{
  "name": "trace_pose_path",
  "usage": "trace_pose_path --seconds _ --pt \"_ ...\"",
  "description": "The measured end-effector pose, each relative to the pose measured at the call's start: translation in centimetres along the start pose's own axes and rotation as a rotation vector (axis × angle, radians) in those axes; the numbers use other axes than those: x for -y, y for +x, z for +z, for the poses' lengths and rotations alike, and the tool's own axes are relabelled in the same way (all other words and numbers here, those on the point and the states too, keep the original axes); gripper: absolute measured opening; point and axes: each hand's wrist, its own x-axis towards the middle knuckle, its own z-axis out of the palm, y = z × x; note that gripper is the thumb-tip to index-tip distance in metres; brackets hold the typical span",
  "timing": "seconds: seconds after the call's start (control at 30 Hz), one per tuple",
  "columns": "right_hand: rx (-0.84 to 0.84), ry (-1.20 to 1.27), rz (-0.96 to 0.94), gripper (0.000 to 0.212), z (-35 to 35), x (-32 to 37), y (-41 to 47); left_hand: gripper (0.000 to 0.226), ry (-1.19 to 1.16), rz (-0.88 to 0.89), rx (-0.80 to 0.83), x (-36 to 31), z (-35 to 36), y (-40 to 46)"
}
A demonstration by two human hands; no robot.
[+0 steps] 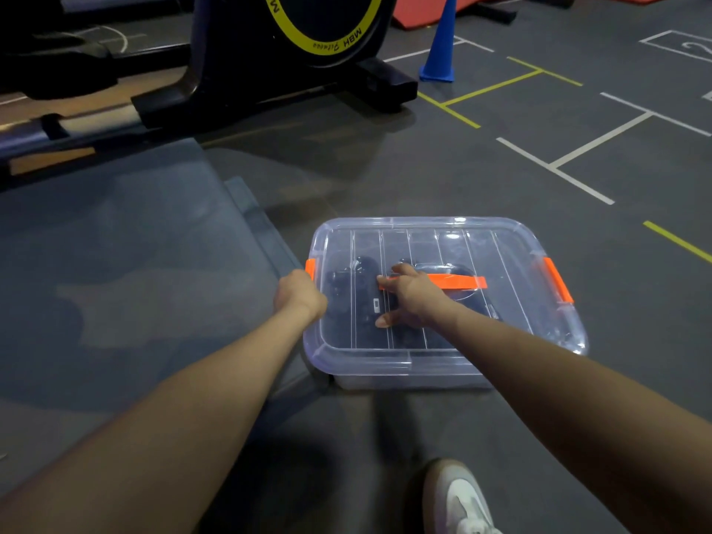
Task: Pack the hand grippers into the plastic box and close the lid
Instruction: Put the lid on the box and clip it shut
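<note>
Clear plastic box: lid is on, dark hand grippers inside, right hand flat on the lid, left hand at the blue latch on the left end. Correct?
Not quite: in the head view the latch under the left hand is orange, not blue. The rest stands: the lid sits on the clear plastic box, the dark hand grippers are inside, and the right hand rests on the lid.

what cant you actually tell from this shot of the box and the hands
- Head view: how many hand grippers are inside; dark shapes blur behind the ribbed lid and the right hand.
- Left clip: the left hand covers it, so latched or not is unclear.
- Left hand's fingers: hidden behind its knuckles.
- Box base: its far side is hidden under the lid.
</note>
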Motion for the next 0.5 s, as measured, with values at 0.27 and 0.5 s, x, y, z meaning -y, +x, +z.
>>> trace_pose_path --seconds 0.27,0.5 --pt "0.011 -0.005 -0.021 0.082 -0.5 0.1 -1.0 0.037 0.134 0.156 0.038 0.0 -0.6 -1.4" --pt "0.018 -0.003 -0.093 0.081 -1.3 -2.1 -5.1 0.062 0.056 0.446 0.033 -1.5 -0.4 -5.1"
